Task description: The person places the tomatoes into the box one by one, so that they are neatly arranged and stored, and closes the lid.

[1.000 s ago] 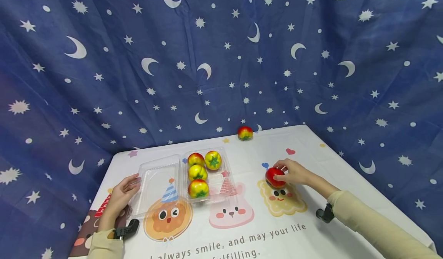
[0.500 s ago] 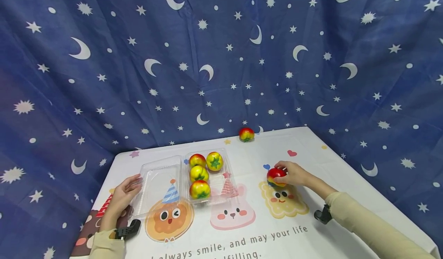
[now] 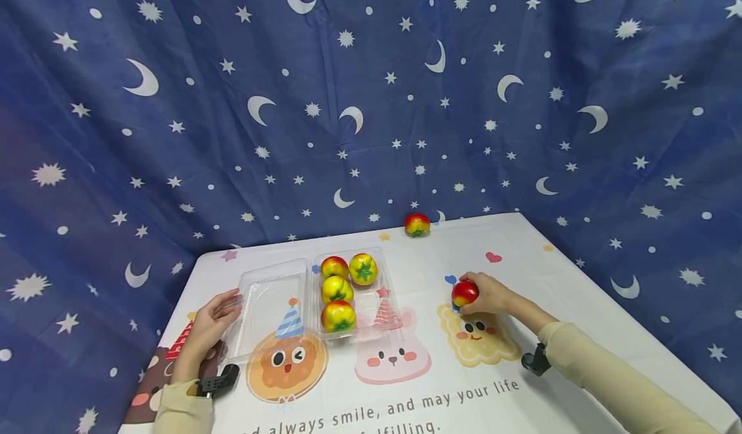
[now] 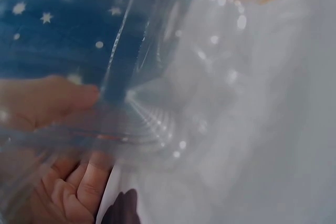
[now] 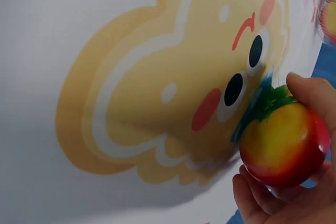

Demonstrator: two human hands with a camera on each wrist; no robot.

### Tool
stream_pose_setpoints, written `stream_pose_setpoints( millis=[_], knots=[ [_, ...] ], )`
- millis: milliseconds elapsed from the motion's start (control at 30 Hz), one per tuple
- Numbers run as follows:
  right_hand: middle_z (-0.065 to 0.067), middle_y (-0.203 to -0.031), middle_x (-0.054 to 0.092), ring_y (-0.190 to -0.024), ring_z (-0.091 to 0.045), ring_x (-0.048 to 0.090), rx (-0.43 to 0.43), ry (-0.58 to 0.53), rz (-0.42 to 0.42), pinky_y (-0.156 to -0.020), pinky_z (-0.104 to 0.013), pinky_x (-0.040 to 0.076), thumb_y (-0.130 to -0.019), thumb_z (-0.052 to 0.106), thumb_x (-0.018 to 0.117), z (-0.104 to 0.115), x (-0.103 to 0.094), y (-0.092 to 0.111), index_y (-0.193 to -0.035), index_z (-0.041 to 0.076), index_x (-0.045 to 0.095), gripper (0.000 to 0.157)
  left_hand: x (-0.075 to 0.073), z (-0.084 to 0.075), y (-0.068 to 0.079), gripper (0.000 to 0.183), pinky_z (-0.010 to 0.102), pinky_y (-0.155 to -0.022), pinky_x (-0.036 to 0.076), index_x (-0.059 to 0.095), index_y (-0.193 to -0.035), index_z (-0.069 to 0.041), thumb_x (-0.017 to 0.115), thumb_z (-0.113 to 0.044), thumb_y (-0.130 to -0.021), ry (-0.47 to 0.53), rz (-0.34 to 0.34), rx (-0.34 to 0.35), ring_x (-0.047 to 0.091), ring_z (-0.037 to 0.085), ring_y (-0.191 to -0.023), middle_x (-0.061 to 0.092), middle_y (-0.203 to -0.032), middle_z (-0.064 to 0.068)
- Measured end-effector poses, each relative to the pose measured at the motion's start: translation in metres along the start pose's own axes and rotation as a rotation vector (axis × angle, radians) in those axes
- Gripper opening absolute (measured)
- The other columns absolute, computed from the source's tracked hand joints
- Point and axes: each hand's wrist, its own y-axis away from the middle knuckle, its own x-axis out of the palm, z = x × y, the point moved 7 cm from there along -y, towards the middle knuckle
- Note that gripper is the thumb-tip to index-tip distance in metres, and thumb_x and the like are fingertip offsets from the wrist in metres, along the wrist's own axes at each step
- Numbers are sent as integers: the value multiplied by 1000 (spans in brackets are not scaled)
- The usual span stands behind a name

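My right hand grips a shiny red-and-yellow toy fruit by the cookie print on the right of the table. In the right wrist view the fruit shows its green leafy top toward the cloth; whether it touches the cloth I cannot tell. At left, my left hand holds the left edge of the clear lid of a hinged plastic box. The left wrist view shows the thumb at the clear plastic, with curled fingers seen below. Several similar fruits sit in the box's tray.
Another red-and-yellow fruit lies at the table's back edge. A white tablecloth with cartoon prints covers the table. Behind and at the sides hangs a blue curtain with moons and stars.
The fruit in my right hand has turned within the fingers, staying about the same place. The left hand keeps its place at the lid. The head view has shifted slightly.
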Motion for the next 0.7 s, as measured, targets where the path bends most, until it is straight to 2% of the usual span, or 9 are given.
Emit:
stream_pose_setpoints(
  millis=[200,367,700],
  knots=[
    [-15,-110,57,-104,-33,56,37,39,-17,-86,-48,56,-70,22,89,-1,-5,0,-124,2,57,66,1,-3,-1,50,7,-83,46,45,-142,7,61,-7,-97,-3,-1,8,54,-11,-101,51,-137,32],
    [-15,-105,57,-98,-30,55,30,76,-50,-86,-48,55,-72,25,87,3,-15,-2,-122,2,60,62,0,-3,-2,50,7,-83,45,44,-142,6,60,-6,-97,-12,-2,7,53,-13,-100,51,-137,32],
    [-18,-111,65,-95,-29,61,-17,-17,-33,-88,-46,55,-77,20,83,13,-20,-14,-123,-3,58,57,0,1,-1,50,8,-82,47,44,-141,9,61,-2,-95,13,-3,14,56,-11,-100,51,-135,33]
  ],
)
